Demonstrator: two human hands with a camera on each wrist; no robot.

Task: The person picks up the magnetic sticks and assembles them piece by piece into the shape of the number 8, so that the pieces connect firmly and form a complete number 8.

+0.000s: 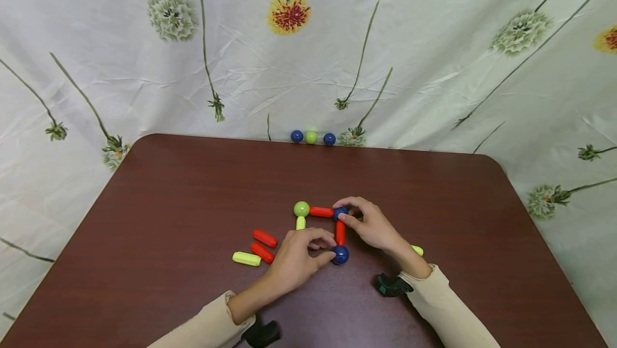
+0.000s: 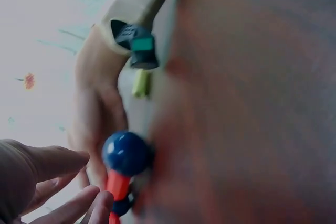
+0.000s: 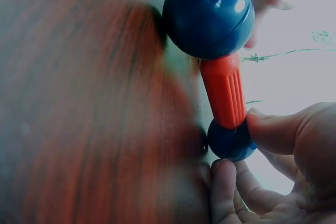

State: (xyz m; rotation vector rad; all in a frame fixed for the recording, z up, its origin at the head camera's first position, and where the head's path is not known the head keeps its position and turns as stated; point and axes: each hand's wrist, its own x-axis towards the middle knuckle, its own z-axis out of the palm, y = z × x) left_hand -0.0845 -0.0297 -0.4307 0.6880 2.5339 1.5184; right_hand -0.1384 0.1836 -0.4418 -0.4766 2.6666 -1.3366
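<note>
A green ball (image 1: 301,209), red sticks and blue balls are joined in a chain with corners on the table. With thumb and fingers, my right hand (image 1: 373,225) pinches the far blue ball (image 3: 231,139). A red stick (image 3: 224,92) runs from it to the near blue ball (image 2: 126,153). Close beside that near ball is my left hand (image 1: 298,259), its fingers loosely bent and a small gap showing in the left wrist view. Another red stick (image 1: 321,212) links the green ball to the far corner. A yellow-green stick (image 1: 301,223) extends from the green ball, partly hidden behind my left hand.
Left of the hands lie two loose red sticks (image 1: 265,238) and a yellow-green stick (image 1: 247,258). Another yellow-green stick (image 1: 417,250) shows behind the right wrist. Along the far edge of the brown table (image 1: 193,193) sit two blue balls and a green ball (image 1: 310,137).
</note>
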